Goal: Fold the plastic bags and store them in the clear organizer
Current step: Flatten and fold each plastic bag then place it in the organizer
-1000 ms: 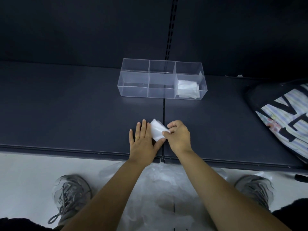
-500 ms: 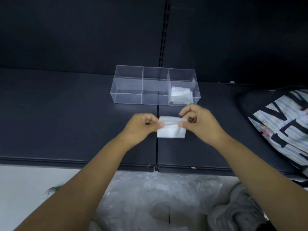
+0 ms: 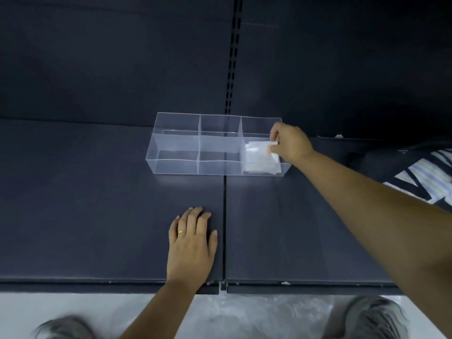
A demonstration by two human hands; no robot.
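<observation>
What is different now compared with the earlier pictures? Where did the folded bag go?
The left hand let go of the folded bag and now rests flat on the shelf. The right hand carried the bag forward into the right compartment of the clear organizer, still pinching it. The organizer and the bag already inside stayed in place.

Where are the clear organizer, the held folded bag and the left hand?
clear organizer (image 3: 176, 165): head view, bare part of its left compartment.
held folded bag (image 3: 258, 147): head view, its white top face.
left hand (image 3: 192, 243): head view, back of the hand.
</observation>
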